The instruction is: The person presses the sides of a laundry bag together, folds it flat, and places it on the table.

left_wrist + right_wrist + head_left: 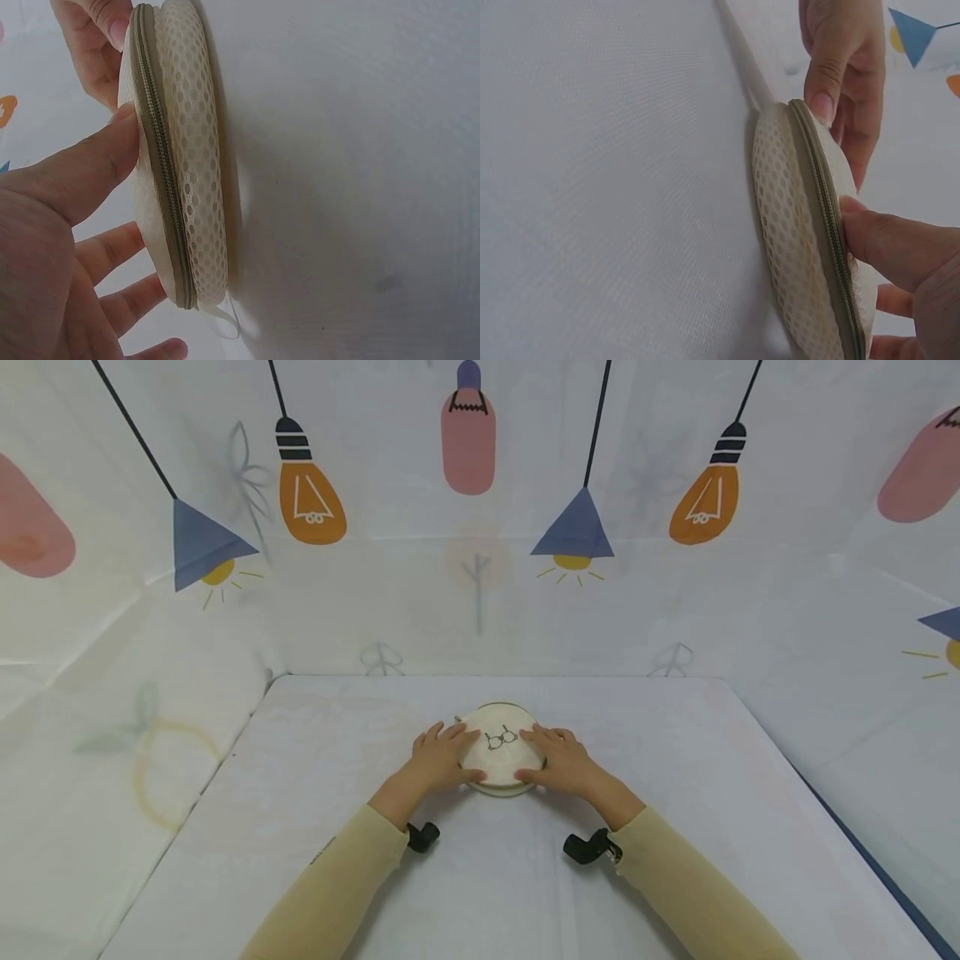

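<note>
A round cream mesh pouch point(501, 750) with a zip around its rim and a small glasses drawing on top lies flat on the white table point(300, 827). My left hand point(441, 755) rests on its left side with straight fingers on the top. Its thumb point(90, 169) touches the zip seam of the pouch point(191, 165). My right hand point(558, 760) lies on the right side in the same way. That hand's thumb point(896, 244) presses the zip edge of the pouch point(787, 240). The opposite hand point(847, 67) shows at the far rim.
White printed cloth with lamps and bulbs forms the walls point(480, 568) behind and to both sides. Black wrist mounts point(423, 837) point(588, 847) sit on my beige sleeves. A thin loop point(225, 322) sticks out from the pouch's edge.
</note>
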The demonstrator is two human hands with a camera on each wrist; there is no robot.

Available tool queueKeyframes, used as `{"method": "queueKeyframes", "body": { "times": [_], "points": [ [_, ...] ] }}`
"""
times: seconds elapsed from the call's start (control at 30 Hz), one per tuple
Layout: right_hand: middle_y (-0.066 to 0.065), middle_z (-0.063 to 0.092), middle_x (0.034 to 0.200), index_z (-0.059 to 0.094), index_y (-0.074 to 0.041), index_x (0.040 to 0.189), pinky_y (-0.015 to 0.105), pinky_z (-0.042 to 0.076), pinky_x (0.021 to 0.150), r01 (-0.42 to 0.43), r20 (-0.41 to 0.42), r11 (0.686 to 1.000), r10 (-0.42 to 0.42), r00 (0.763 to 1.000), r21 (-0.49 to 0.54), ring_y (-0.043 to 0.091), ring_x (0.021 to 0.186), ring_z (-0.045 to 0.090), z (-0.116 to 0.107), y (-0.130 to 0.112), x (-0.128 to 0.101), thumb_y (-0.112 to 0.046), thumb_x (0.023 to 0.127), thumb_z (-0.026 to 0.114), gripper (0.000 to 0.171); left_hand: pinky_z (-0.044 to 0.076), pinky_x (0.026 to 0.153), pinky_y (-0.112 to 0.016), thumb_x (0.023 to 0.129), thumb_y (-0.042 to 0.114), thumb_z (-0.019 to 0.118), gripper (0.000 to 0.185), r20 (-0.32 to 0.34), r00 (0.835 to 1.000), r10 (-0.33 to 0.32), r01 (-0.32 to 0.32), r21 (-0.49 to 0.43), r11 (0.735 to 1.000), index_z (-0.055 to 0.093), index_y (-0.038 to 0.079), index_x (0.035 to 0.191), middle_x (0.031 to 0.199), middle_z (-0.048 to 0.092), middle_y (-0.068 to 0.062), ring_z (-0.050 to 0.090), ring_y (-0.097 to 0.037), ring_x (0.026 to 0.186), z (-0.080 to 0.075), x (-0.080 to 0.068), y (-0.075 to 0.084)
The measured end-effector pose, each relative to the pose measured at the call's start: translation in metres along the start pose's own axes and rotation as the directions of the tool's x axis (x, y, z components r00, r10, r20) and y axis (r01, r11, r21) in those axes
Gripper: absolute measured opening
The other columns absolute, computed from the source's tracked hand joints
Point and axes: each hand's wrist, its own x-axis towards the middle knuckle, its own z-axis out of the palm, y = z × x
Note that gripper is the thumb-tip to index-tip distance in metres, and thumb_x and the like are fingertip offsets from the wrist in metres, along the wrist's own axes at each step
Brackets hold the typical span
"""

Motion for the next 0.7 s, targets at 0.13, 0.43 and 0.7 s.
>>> {"method": "queueKeyframes", "body": {
  "times": [0.13, 0.43, 0.7],
  "points": [
    [0.018, 0.028, 0.162, 0.038, -0.015, 0.156, 0.068, 0.025, 0.111, 0.001, -0.003, 1.0, -0.001, 1.0, 0.014, 0.047, 0.143, 0.026, 0.0, 0.0, -0.001, -0.055, 0.09, 0.069, 0.083, 0.015, 0.117, -0.064, 0.088, 0.055, 0.07, 0.078, -0.01, 1.0, 0.011, -0.011, -0.002, 1.0, 0.042, 0.023, 0.154, 0.162, 0.031, -0.007, 0.015, -0.041, 0.15, -0.001, 0.001, -0.002],
    [0.015, 0.023, 0.164, 0.036, -0.017, 0.157, 0.068, 0.024, 0.112, 0.02, -0.034, 0.998, -0.018, 0.999, 0.059, 0.046, 0.145, 0.022, -0.001, 0.004, -0.006, -0.054, 0.091, 0.068, 0.082, 0.017, 0.117, -0.063, 0.089, 0.05, 0.072, 0.076, -0.078, 0.995, 0.062, -0.067, -0.067, 0.995, 0.044, 0.02, 0.152, 0.161, 0.033, -0.008, 0.016, -0.039, 0.15, 0.004, 0.005, -0.009],
    [0.021, 0.024, 0.162, 0.038, -0.009, 0.155, 0.063, 0.024, 0.115, 0.094, -0.057, 0.992, -0.089, 0.994, 0.081, 0.047, 0.146, 0.022, -0.008, 0.011, -0.007, -0.045, 0.096, 0.065, 0.074, 0.02, 0.116, -0.062, 0.092, 0.045, 0.071, 0.069, -0.131, 0.985, 0.115, -0.129, -0.102, 0.986, 0.047, 0.016, 0.15, 0.161, 0.034, -0.009, 0.018, -0.037, 0.151, -0.002, -0.001, -0.014]
  ]
}}
